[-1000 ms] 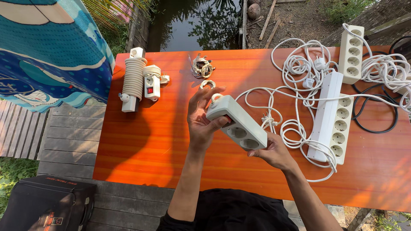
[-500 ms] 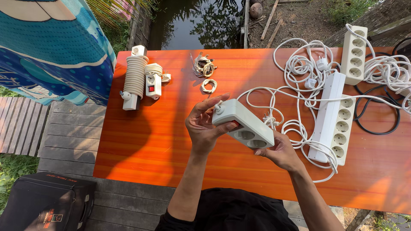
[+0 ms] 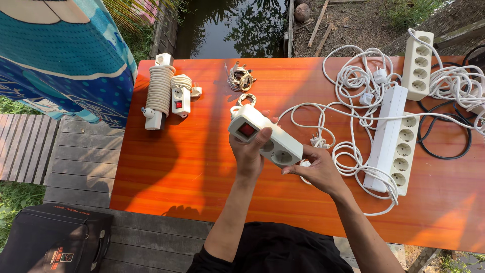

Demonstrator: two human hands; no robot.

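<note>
Both hands hold one white power strip (image 3: 265,137) above the orange tabletop (image 3: 192,167), red switch end tilted up and away. Left hand (image 3: 248,151) clamped around the switch end, thumb lying just beside the red switch. Right hand (image 3: 316,169) closed on the socket end from below, fingertips at its edge. Right of them: a long white power strip (image 3: 391,141) lying among loose white cable (image 3: 353,81). Far left: two strips with cords wound tight (image 3: 166,91). Black bag (image 3: 55,237) on the wooden deck.
</note>
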